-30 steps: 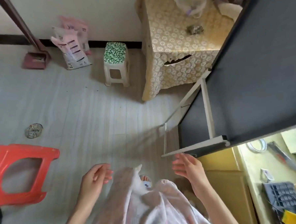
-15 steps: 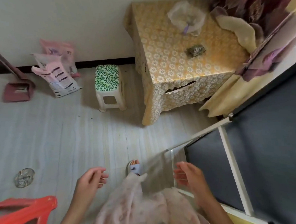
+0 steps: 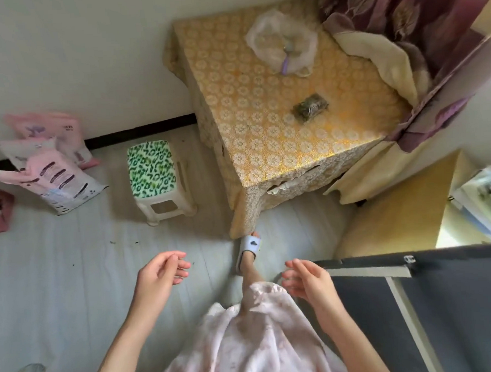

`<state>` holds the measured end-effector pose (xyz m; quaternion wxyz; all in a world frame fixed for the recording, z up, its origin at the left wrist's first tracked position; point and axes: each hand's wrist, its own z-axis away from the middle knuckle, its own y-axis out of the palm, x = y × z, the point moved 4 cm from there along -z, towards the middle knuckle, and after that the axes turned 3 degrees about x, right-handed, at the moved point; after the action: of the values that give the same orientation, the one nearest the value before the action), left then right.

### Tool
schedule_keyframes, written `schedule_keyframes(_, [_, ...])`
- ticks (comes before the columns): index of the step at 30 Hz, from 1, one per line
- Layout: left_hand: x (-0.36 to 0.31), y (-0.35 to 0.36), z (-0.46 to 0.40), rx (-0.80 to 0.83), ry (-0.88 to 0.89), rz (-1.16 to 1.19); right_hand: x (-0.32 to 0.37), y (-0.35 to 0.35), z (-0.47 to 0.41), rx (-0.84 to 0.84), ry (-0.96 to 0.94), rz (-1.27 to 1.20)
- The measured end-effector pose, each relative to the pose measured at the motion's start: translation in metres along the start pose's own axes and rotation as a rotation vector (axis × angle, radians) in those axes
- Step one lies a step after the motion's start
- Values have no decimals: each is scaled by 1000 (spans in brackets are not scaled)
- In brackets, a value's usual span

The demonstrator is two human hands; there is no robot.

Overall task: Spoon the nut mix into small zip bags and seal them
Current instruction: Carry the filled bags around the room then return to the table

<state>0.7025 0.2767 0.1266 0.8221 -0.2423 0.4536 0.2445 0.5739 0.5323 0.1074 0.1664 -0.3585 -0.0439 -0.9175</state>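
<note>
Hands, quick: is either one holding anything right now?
Left hand: open, fingers loosely curled, holding nothing.
Right hand: open, fingers relaxed, holding nothing.

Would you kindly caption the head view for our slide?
Both hands, left hand and right hand, empty as the person walks toward the yellow-clothed table.
</note>
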Motion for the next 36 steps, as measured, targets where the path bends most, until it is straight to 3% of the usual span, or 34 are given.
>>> schedule_keyframes(12, [-62,36,-139,-69,-101,4,181,15,-157,16,-76,107])
schedule_keyframes(20, [-125,65,-228,32,-75,-61,296,-4,-283,-271,-95,106])
schedule_keyframes(25, [-147,73,-292,145,-91,-162,325,-17,-368,-500,15,313])
schedule_keyframes(31, [-169,70,-358,242,-88,-286,330,-13,-429,-609,83,500])
schedule_keyframes(36, [-172,74,-392,283,-98,-329,333,-5,-456,-705,130,507])
